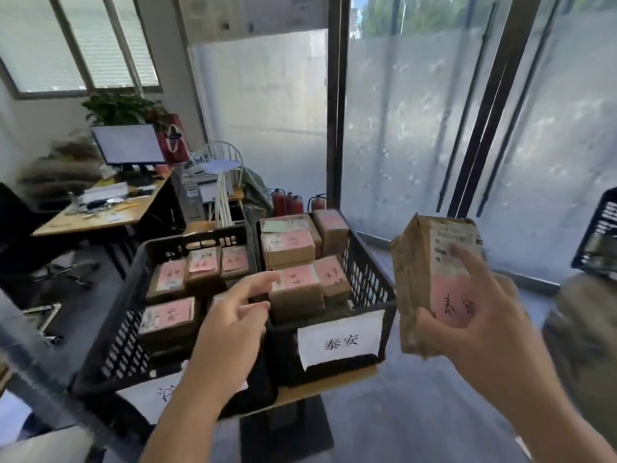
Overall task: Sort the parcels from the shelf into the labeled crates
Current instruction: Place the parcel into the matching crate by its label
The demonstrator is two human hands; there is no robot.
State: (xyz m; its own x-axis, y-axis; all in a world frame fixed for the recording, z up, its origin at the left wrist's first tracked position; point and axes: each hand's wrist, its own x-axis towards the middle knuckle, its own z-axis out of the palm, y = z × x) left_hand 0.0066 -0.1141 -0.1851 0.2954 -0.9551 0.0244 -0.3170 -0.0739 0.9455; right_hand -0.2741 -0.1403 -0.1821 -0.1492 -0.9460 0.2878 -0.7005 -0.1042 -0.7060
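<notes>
Nearest the camera, the right hand (474, 315) grips a brown cardboard parcel (430, 282), thumb on one side and fingers curled over its face, holding it upright in the air just right of the crates. The parcel carries a pink label with handwritten characters whose first appears to match the white tag (340, 339) on the right crate (370, 285). The left hand (233, 315) hangs open over the gap between the two black crates, fingers loosely spread, holding nothing, its fingertips close to a parcel in the right crate. The left crate (123, 332) also holds pink-labelled parcels, in a lower layer; its own tag is mostly hidden by the left arm. The right crate is stacked nearly to its rim. This looks like the placing step: the next move likely calls for setting the parcel down in the right crate, on top of the stack. Beyond are a desk (100, 218), a monitor (128, 143) and frosted glass doors (434, 128).
</notes>
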